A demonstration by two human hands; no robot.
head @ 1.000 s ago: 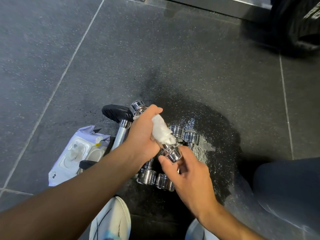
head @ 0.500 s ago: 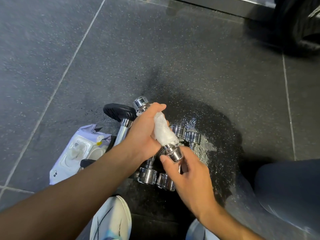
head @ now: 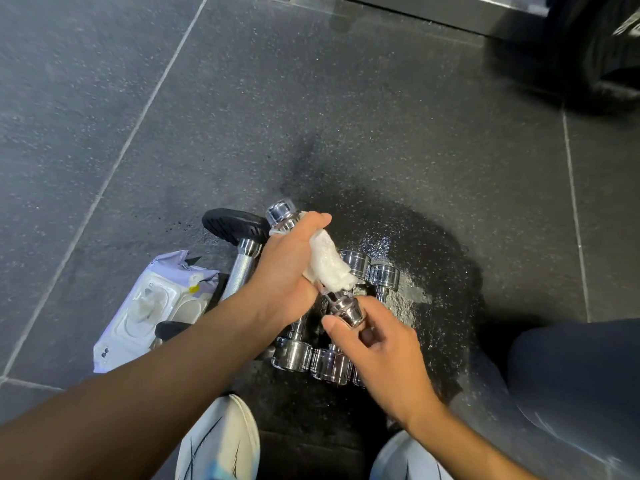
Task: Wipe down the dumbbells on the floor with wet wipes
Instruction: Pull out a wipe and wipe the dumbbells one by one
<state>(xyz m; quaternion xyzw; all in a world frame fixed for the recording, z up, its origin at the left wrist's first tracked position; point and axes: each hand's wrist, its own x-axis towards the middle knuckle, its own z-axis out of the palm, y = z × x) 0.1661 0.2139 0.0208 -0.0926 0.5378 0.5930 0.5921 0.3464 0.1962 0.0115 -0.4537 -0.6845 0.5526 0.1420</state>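
Head view, centre frame: left hand (head: 284, 275) wraps wet wipe (head: 329, 263) round chrome dumbbell (head: 341, 304), right hand (head: 381, 344) pinching its near end.

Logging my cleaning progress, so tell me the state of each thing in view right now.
Held dumbbell: lifted, tilted, handle wrapped in wipe.
Wipe: bunched round the handle, gripped by left hand.
Right hand: fingers pinch the lower end.
Floor dumbbells: lying side by side, untouched.
Wipes pack: on floor, lid looks open.
Floor: wet patch by the dumbbells.
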